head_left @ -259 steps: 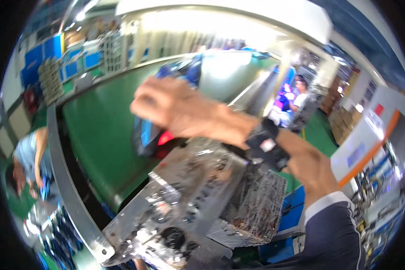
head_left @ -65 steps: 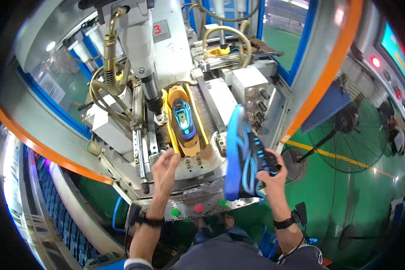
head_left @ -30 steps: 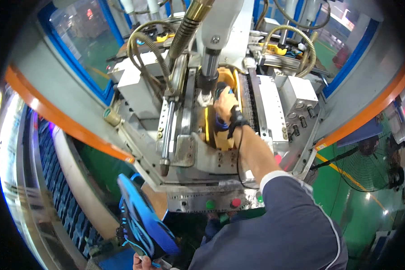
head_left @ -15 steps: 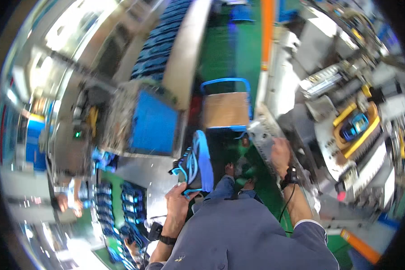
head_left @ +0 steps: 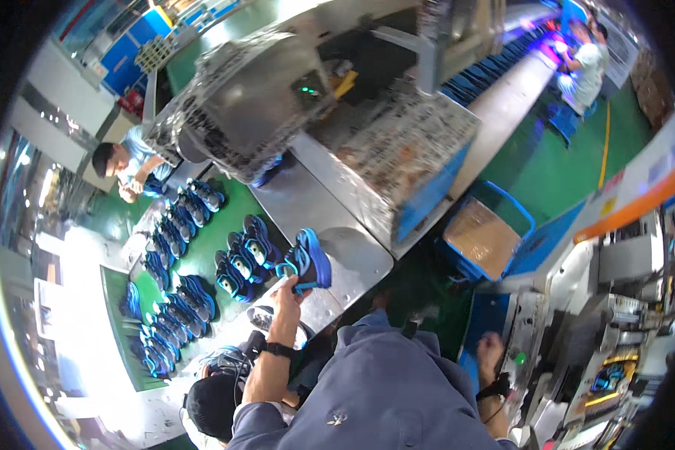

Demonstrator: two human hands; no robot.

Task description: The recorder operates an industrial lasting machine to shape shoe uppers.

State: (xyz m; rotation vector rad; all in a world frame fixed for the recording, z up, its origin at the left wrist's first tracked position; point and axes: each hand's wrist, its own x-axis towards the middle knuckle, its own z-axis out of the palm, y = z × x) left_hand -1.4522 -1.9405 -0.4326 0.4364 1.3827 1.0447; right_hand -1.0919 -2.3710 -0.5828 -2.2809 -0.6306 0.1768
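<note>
In my left hand [head_left: 286,294] is a blue-and-black sneaker [head_left: 308,260], gripped near its heel and bright blue collar, with its thick blue sole turned to the right. It is held above the metal worktable [head_left: 352,255]. Several similar sneakers [head_left: 241,259] are lined up just left of it. My right hand [head_left: 490,354] is down at the right, beside a blue panel [head_left: 474,330] and the edge of a machine. No object shows in it, and its fingers are too blurred to read.
Rows of sneakers [head_left: 176,322] spread over a green surface at the left. A person in a dark cap [head_left: 210,405] is close at lower left; another person [head_left: 131,165] sits beyond the rows. Ahead stand a boxy machine [head_left: 405,142] and a blue-framed cart [head_left: 484,236]. Machinery [head_left: 615,322] lines the right.
My view has swung left, bringing the shoe rows closer to the middle. The sneaker stays in my left hand, now over the worktable. My right hand has come away from the machine's perforated edge.
</note>
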